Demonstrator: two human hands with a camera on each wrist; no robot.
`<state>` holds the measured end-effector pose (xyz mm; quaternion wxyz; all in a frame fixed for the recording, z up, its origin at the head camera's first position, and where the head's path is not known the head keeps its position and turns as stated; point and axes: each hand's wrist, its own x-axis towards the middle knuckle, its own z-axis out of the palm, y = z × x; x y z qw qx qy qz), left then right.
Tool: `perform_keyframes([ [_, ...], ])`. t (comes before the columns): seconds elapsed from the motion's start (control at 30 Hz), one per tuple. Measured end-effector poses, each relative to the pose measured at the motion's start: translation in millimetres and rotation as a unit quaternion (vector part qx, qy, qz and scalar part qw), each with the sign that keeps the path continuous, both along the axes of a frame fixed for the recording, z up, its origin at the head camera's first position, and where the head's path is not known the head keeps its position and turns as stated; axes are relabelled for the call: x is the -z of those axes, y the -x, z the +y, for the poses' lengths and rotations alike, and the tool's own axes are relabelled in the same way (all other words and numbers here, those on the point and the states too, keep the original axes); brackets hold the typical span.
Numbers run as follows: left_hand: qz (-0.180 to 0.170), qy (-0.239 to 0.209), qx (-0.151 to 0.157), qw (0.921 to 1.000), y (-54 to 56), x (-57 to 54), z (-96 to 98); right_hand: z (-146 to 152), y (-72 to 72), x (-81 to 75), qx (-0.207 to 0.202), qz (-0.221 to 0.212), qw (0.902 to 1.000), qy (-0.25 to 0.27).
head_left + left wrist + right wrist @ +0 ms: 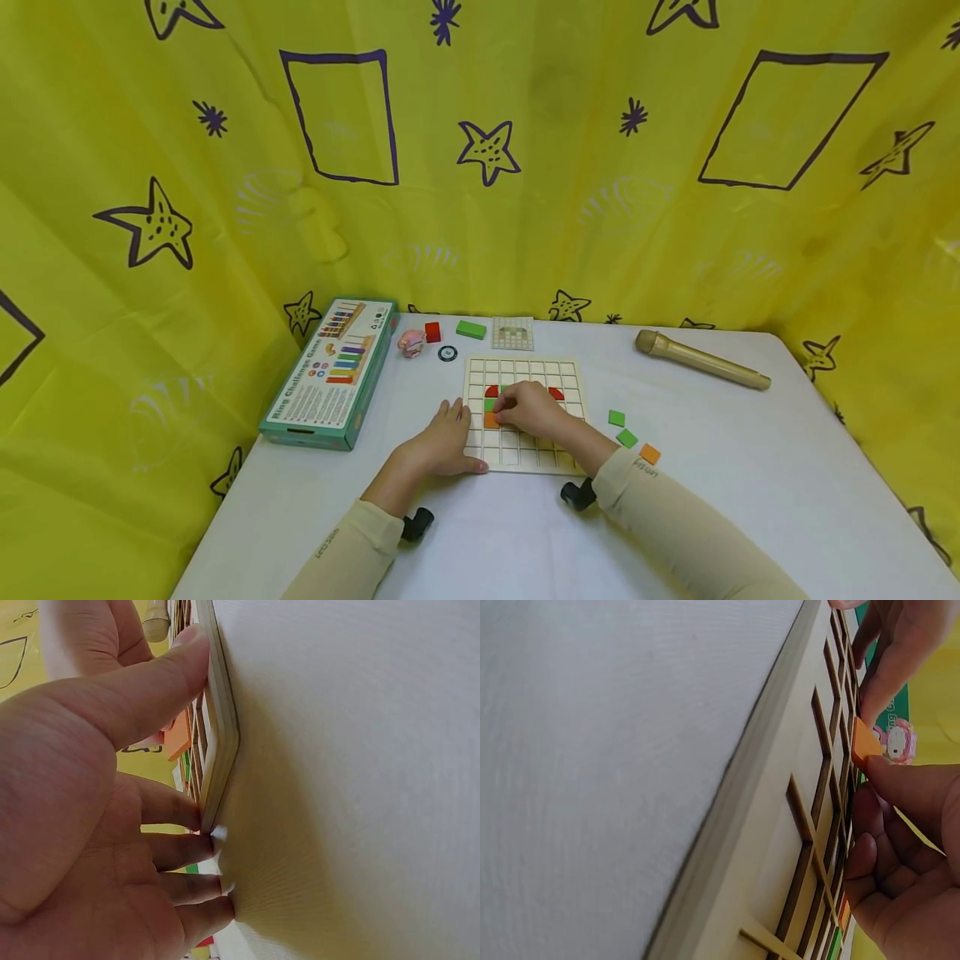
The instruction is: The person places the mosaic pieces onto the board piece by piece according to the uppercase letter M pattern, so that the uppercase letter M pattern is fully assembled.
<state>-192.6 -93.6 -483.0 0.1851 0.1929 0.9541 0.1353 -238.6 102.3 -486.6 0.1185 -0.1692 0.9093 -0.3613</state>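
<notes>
my right hand (534, 408) pinches orange tile (865, 742), looks tilted, might snag on board (510, 457); if left hand (444, 442), fingers spread, slackens, board could slip.

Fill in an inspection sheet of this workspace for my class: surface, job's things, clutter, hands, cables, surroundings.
Surface: white tabletop, looks cloth-covered.
Job's things: pale wooden grid board with red round-edged pieces; flat square orange tile; two loose green square tiles and second orange tile, right of board; small grid-printed card behind.
Clutter: green-and-white cardboard game box, pink figurine, red block, green rectangular block, black-and-white round disc, gold microphone.
Hands: left hand touches the board's edge; right hand has curled fingers, thumb touching the flat square orange tile.
Cables: nothing seen.
Surroundings: yellow curtain with dark drawn stars.
</notes>
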Motion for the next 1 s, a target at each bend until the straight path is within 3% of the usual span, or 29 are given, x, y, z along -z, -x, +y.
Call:
perform_keyframes([
  [0.27,0.001,-0.001,0.003,1.0,-1.2,-0.5,0.0,-1.7,-1.2,2.4,-0.014,0.016,0.9995,-0.024],
  [0.73,0.002,-0.003,0.002,1.0,0.2,1.1,-1.0,-0.9,-1.6,5.3,-0.011,0.013,0.9997,-0.018],
  [1.0,0.004,-0.002,0.002,1.0,1.0,1.5,-0.7,12.6,-4.9,4.1,-0.009,0.009,0.9998,0.014],
])
